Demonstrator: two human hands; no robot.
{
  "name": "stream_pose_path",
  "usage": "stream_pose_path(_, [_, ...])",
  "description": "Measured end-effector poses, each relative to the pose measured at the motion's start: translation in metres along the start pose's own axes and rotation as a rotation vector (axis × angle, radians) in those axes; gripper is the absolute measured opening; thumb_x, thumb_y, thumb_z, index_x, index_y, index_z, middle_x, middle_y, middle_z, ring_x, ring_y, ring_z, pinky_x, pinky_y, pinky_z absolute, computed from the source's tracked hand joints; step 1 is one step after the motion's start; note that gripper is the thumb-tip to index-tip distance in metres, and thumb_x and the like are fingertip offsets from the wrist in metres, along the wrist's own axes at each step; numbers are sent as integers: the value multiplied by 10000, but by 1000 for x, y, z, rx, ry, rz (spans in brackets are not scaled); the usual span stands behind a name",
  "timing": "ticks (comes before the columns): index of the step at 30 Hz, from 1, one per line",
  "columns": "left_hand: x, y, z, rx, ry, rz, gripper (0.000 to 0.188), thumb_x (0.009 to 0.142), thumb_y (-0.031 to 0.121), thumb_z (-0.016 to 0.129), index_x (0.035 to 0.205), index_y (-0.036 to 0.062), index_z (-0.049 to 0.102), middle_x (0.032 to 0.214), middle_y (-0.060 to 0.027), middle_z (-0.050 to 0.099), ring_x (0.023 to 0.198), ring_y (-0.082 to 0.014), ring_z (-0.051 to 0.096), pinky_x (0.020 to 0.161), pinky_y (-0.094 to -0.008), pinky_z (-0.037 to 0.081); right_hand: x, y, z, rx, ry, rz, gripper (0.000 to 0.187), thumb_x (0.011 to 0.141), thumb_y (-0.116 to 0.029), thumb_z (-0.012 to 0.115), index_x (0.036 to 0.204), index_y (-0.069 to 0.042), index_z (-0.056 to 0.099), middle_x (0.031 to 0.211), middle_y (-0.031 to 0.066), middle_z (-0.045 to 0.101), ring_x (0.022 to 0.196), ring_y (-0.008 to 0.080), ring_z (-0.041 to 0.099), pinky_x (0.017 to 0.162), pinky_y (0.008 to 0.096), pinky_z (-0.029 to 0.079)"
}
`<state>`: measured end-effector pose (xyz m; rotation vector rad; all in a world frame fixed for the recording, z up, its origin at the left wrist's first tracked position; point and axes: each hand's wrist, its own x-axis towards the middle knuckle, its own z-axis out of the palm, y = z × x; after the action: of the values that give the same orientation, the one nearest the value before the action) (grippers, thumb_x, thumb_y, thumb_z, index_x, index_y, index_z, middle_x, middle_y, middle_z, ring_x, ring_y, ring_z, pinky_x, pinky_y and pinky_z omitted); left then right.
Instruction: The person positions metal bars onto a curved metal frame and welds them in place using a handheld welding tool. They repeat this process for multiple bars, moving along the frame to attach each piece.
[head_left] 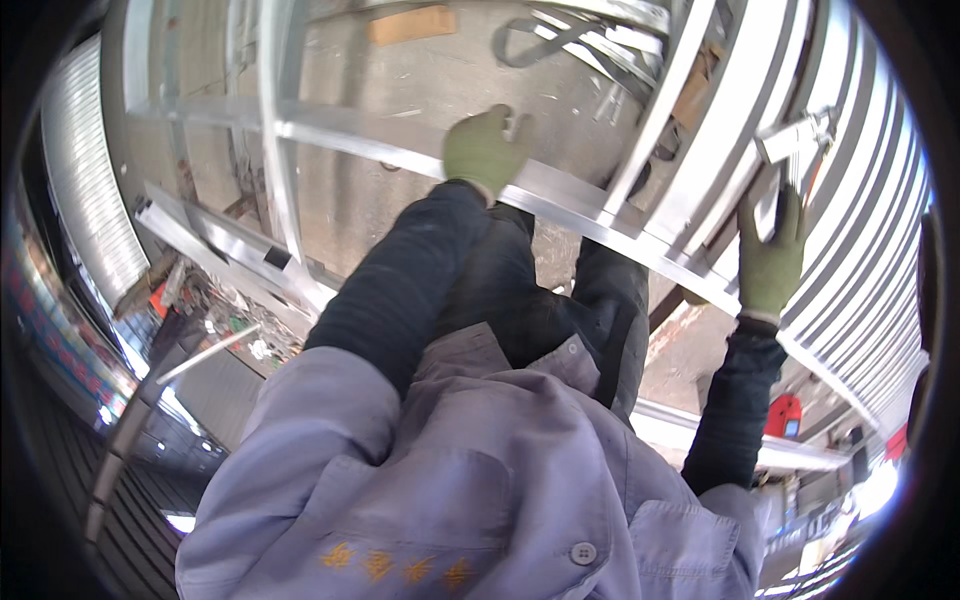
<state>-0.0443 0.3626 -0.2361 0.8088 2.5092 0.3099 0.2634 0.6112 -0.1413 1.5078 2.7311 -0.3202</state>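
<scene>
My left hand (487, 152), in a green glove, is over the long silver metal rail (380, 152) that crosses in front of my legs. Its fingers look short from this angle and slightly curled, with a gap beside the thumb; I see nothing held in it. My right hand (770, 262), gloved the same way, reaches over the right part of the frame with thumb and fingers apart. Just beyond its fingertips a silver tool (792, 138) with a block-like body lies on the white ribbed slats (850, 190). Whether the fingers touch the tool, I cannot tell.
Crossbars (268, 130) join the rail, forming a ladder-like frame. Beyond it, a brown board piece (411, 25), a dark strap (520, 48) and metal offcuts lie on the floor. Scrap (235, 325) is heaped at the left. A red device (783, 416) is at the lower right.
</scene>
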Motion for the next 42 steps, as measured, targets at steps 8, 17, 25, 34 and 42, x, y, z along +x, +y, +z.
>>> stream_pose_path(8, [-60,12,-32,-214,110,309,357,1024,413,620,1204,110,680,958,-155,737,896,-347,701,908,-508,511,-120,-70,-1,145,-194,-53,722,955,-356,796,1536,-12,540,1483,264,621,1338,444,619,1076,472,521])
stream_pose_path(17, [-214,-115,-163,-442,317,272,434,951,279,781,1321,67,703,1133,-151,740,1085,-371,686,1001,-479,523,-146,-100,9,99,-460,-48,795,961,-484,774,1564,-33,519,1446,301,638,1287,473,652,1020,515,560])
stream_pose_path(25, [-307,-334,-182,-167,515,-283,1183,726,418,984,1604,-88,373,1618,-301,461,1496,-451,457,1241,-505,376,-134,-131,-12,112,-393,86,822,909,-538,777,1538,-55,562,1326,295,709,1142,457,730,992,515,579])
stream_pose_path(34, [-232,-457,-89,146,-162,-117,284,959,441,712,947,171,800,906,-52,744,947,-277,700,1188,-467,433,-199,-87,11,147,-349,296,782,951,-615,642,1497,-57,588,1230,315,735,1184,477,701,1055,536,535])
stream_pose_path(42, [-152,-298,-176,-185,213,-185,398,964,425,722,1107,54,709,1048,-147,715,1011,-324,696,1106,-472,481,-259,-112,6,276,-395,540,731,1002,-619,558,1476,-63,566,1311,281,715,1186,464,694,1025,535,535])
